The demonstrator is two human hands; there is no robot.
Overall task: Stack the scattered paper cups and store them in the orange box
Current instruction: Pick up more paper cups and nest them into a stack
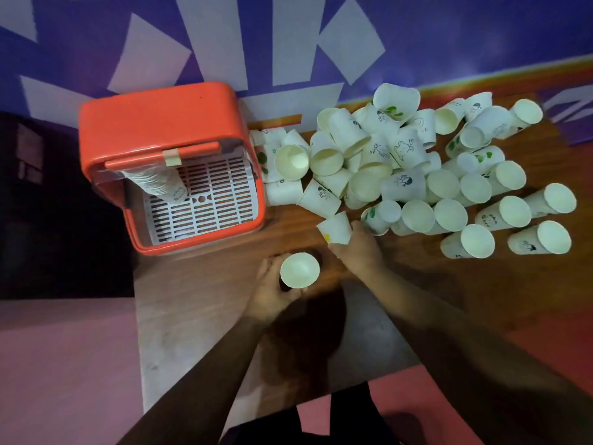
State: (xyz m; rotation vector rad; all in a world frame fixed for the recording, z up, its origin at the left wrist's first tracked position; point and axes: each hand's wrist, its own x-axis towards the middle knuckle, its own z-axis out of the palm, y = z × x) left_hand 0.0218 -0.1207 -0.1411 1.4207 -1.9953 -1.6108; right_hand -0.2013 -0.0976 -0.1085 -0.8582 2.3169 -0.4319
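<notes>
A heap of white paper cups (398, 155) lies scattered over the right half of the wooden table, some upright, some on their sides. My left hand (272, 293) grips an upright paper cup (300, 270) near the table's middle, its mouth facing up. My right hand (357, 252) holds another cup (335, 228), tilted, at the near edge of the heap. The orange box (160, 123) stands at the table's left, open, with a white slatted insert (218, 194) and a long stack of nested cups (157, 181) leaning inside it.
The wooden table (199, 300) has its left edge just past the box, with a pink floor below. A purple wall with white shapes rises right behind the box and the heap. Bare wood lies between my hands and the box.
</notes>
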